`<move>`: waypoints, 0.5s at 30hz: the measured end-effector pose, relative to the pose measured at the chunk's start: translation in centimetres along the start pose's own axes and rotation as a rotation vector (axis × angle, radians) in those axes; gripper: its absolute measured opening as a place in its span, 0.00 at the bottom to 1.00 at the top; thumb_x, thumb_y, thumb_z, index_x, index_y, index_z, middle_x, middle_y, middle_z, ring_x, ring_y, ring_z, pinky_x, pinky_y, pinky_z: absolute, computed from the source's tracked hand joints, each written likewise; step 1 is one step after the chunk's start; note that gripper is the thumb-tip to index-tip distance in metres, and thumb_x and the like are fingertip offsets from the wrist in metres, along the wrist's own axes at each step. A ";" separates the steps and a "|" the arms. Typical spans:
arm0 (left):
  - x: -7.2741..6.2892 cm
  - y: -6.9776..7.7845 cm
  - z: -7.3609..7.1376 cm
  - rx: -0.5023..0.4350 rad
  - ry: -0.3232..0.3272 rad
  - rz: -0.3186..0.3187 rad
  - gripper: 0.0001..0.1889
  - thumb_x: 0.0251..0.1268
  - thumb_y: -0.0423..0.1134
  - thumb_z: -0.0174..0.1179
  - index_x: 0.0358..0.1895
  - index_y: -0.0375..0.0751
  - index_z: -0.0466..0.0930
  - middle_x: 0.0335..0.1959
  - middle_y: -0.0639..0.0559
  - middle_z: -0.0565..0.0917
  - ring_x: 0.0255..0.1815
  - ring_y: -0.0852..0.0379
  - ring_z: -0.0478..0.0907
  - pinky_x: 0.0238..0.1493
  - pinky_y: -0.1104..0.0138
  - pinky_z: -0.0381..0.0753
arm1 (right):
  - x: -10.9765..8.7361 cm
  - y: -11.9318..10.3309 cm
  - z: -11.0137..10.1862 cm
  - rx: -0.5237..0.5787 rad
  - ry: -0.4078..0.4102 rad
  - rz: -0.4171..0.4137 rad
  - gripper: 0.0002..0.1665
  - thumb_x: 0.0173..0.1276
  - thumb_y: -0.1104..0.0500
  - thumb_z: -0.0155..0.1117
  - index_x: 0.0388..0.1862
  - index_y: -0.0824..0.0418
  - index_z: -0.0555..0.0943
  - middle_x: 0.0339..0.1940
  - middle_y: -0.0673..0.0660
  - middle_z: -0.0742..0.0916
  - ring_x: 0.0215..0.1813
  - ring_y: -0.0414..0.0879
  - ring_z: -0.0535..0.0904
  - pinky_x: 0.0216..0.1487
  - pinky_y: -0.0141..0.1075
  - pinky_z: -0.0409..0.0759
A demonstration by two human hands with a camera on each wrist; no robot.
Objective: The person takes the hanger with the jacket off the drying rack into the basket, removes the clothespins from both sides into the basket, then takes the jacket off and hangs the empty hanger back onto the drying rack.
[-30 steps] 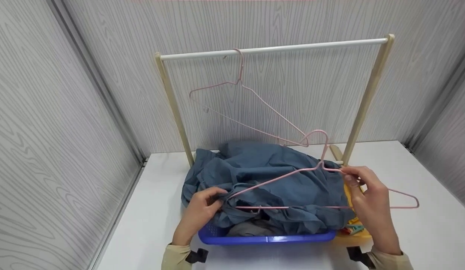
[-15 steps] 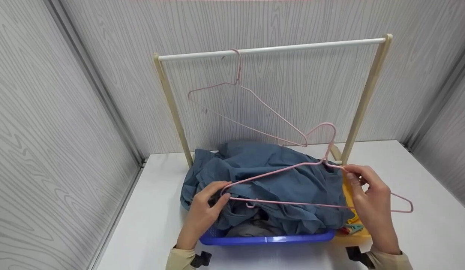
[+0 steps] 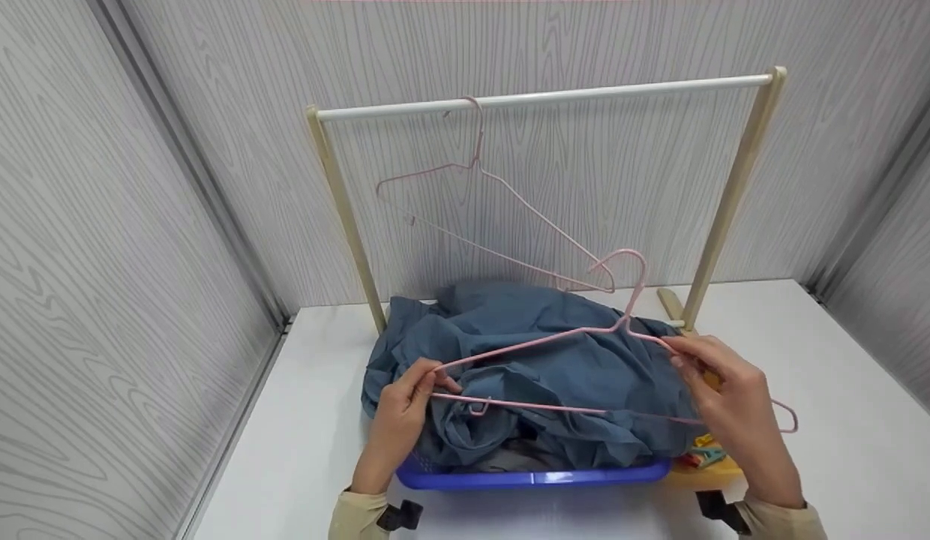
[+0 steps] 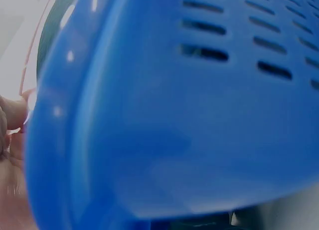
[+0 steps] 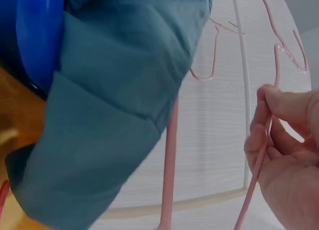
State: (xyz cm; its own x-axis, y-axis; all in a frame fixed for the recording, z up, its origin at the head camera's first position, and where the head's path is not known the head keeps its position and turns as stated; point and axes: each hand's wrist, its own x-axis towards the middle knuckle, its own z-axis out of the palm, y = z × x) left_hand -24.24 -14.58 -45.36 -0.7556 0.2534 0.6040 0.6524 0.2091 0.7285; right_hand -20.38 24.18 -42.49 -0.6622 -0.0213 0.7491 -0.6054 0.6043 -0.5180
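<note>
My left hand (image 3: 400, 412) grips the left corner of a pink wire hanger (image 3: 510, 349) with thumb and fingers. The fingers of my right hand (image 3: 735, 405) pinch its right shoulder near the neck. In the right wrist view, that hand (image 5: 289, 135) holds the thin pink wire, while the hanger's lower bar (image 5: 171, 165) runs past the cloth. The hanger is held tilted over a crumpled blue-grey garment (image 3: 540, 307), its hook upward. That garment is heaped in a blue plastic basket (image 3: 472, 480), whose perforated wall (image 4: 199, 130) hides most of the left hand in the left wrist view.
Behind the basket stands a clothes rack with a white rail (image 3: 600, 93) and wooden posts. A bare pink hanger (image 3: 547, 222) hangs from the rail. At right, a yellow tray (image 3: 709, 478) with coloured clothes pegs (image 3: 709, 454) is partly hidden. Dark grey cloth (image 3: 517, 459) shows inside the basket.
The left hand first was at the garment; it came up around the hanger's left corner, then its fingers closed there. The hanger rose clear of the cloth and shifted left with the right hand.
</note>
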 end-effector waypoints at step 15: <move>0.0 -0.2 -1.8 -0.104 0.014 -0.068 0.10 0.78 0.27 0.43 0.44 0.27 0.75 0.37 0.37 0.84 0.43 0.42 0.82 0.50 0.64 0.79 | -0.6 3.2 -3.9 -0.139 -0.100 0.024 0.17 0.62 0.75 0.67 0.44 0.56 0.86 0.35 0.50 0.84 0.34 0.35 0.73 0.34 0.22 0.69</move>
State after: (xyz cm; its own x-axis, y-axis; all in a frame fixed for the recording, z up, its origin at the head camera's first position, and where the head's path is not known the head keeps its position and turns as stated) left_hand -24.46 -16.30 -44.93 -0.7991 0.2290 0.5558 0.5906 0.1262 0.7971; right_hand -20.19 29.25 -43.02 -0.7205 -0.0803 0.6888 -0.5267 0.7096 -0.4681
